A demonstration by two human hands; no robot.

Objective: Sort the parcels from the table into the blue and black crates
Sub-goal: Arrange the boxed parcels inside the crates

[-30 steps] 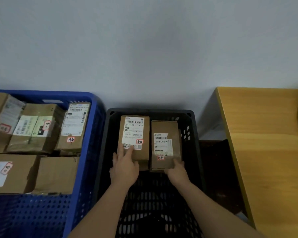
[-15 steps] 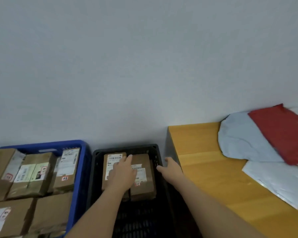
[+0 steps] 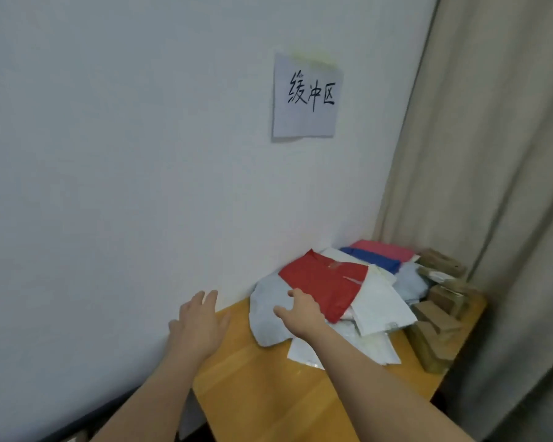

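Two bare hands reach forward over the yellow-orange wooden table (image 3: 268, 393). The left hand (image 3: 198, 330) is at the table's left edge, near the white wall (image 3: 125, 154), with its fingers straight and a little spread; it holds nothing. The right hand (image 3: 300, 311) is over the pale grey-blue plastic mailer bag (image 3: 265, 317), fingers relaxed and apart, thumb out to the left; I cannot tell if the fingertips already touch the bag or only hang above it.

The parcels lie in a heap at the far end of the table. On top of the grey-blue bag lies the flat red plastic mailer bag (image 3: 323, 282), and partly under it on the right a white plastic mailer bag (image 3: 380, 307). Behind them show only small parts of a dark blue bag (image 3: 374, 258) and a pink bag (image 3: 387, 248); the rest is covered. Along the right edge of the table stand several brown cardboard boxes (image 3: 434, 317) (they are blurred, so their labels and exact number are not readable).

A white paper sheet with handwritten black characters (image 3: 307, 97) hangs on the wall above the heap. A beige curtain (image 3: 492, 186) fills the right side. Neither crate can be made out: only a dark strip, cut off by the lower left frame edge, shows below the table
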